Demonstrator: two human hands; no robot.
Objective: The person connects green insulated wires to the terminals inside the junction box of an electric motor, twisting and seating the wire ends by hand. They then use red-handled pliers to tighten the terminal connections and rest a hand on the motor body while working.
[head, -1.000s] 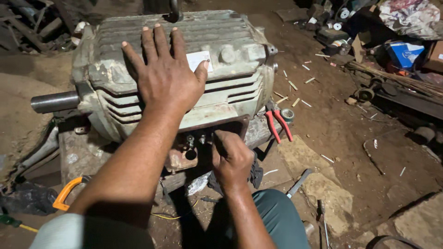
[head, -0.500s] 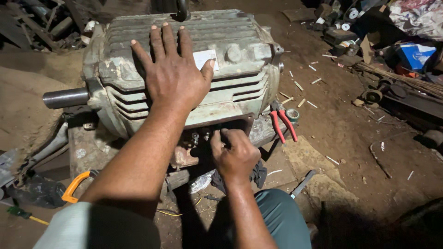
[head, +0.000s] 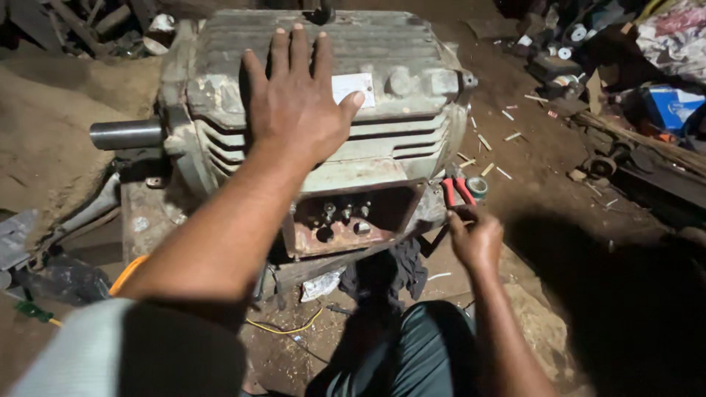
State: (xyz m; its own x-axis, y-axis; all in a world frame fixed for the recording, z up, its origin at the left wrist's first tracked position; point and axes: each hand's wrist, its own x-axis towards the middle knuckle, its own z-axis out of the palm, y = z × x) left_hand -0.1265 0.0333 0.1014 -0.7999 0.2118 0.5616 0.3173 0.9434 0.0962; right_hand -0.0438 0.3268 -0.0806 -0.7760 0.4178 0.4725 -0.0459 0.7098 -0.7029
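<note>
Right hand [head: 476, 239] has left the terminal box [head: 353, 217] — dirt floor [head: 544, 158], scattered scraps.

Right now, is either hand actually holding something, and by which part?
The left hand only rests flat on the motor. The right hand touches the red-handled pliers at the handles; a closed grip cannot be told.

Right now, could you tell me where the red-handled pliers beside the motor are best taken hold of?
By the two red handles, coming from the near side, where the right hand already is. The handles point toward the person; the head lies hidden against the motor.
</note>
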